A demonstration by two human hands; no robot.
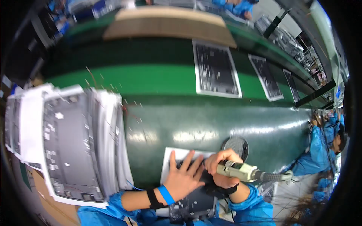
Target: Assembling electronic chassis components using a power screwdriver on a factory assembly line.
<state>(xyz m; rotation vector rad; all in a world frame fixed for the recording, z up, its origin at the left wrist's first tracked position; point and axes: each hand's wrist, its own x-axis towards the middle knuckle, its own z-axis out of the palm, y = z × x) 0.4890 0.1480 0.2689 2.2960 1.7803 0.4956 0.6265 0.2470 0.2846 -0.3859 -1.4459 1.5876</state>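
Observation:
My left hand [181, 183] lies with its fingers spread over a dark flat panel [196, 205] close to me. A white sheet [169, 155] shows under the panel's far edge. My right hand [225, 157] is wrapped round a cream electric screwdriver [241, 171], whose ribbed cable end points right. The screwdriver's tip is hidden behind my fingers, so I cannot tell whether it touches the panel. Just beyond my right hand sits a round grey dish [237, 145] with a textured inside. A blue band [166, 194] and a black band circle my left wrist.
A tall stack of dark panels [71, 139] with white sheets between them stands at the left. Several panels on white sheets, one nearest the middle [217, 69], lie along the green belt [158, 79] beyond the worktable [169, 116]. A co-worker in blue [316, 150] is at the right.

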